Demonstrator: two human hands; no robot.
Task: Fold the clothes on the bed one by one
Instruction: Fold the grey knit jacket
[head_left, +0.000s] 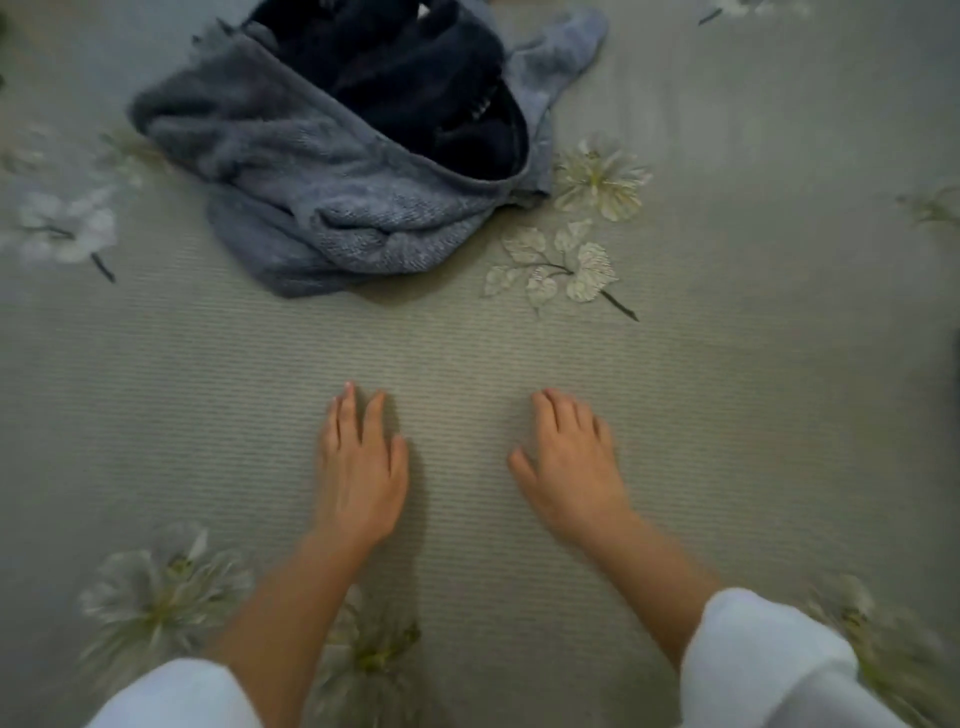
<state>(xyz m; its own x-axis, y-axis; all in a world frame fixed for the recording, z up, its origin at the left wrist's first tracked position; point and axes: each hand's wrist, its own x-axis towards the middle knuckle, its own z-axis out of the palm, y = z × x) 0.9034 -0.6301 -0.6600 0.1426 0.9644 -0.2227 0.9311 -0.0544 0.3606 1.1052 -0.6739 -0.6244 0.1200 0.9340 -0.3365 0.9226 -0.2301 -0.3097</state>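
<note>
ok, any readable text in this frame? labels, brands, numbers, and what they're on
None readable.
Dark navy garment: small pale marks near its edge, too blurred to tell whether they are text.
Grey-blue knit garment: no tag or print showing.
Bedspread: only a flower and leaf pattern, no words.
Left hand and right hand: empty, nothing written.

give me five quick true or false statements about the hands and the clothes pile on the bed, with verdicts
1. Both hands are empty. True: the left hand and right hand hold nothing.
2. The clothes pile lies beyond the hands. True.
3. The right hand is gripping the grey knit garment. False: it is well short of it, over the bedspread.
4. A dark navy garment sits in the pile with the grey one. True.
5. The clothes are neatly folded. False: they lie crumpled in a heap.
</note>
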